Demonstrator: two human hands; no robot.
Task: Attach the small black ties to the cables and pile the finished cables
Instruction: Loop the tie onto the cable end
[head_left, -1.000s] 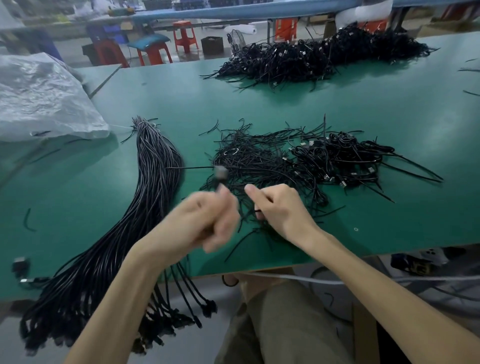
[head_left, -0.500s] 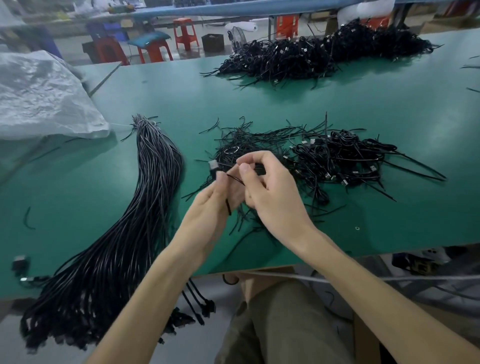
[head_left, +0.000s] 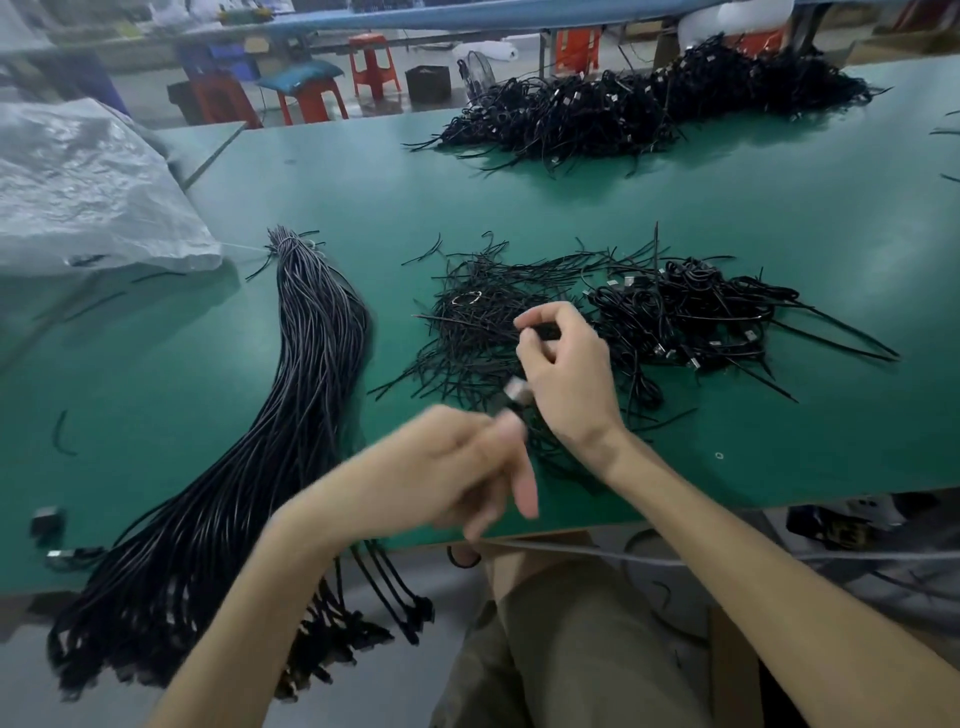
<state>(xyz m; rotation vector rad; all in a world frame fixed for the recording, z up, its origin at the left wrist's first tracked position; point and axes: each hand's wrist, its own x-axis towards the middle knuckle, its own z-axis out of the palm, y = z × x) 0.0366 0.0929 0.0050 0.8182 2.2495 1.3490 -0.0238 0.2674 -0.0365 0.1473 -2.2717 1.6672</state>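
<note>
A green table (head_left: 727, 218) carries a long bundle of cables (head_left: 311, 364) at the left, a far pile (head_left: 649, 109) of cables, a nearer pile of finished cables (head_left: 691, 312) and a heap of ties (head_left: 467, 332). Above the ties, the right hand (head_left: 566, 379) pinches a cable (head_left: 545, 330) between curled fingertips. The blurred left hand (head_left: 441, 467), fingers curled, grips it just below the plug (head_left: 516, 391).

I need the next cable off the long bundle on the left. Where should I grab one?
Pinch one just behind its connector, where the cable bundle fans out and hangs over the table's near edge, coming from the near side; its far end is bunched tight.
</note>
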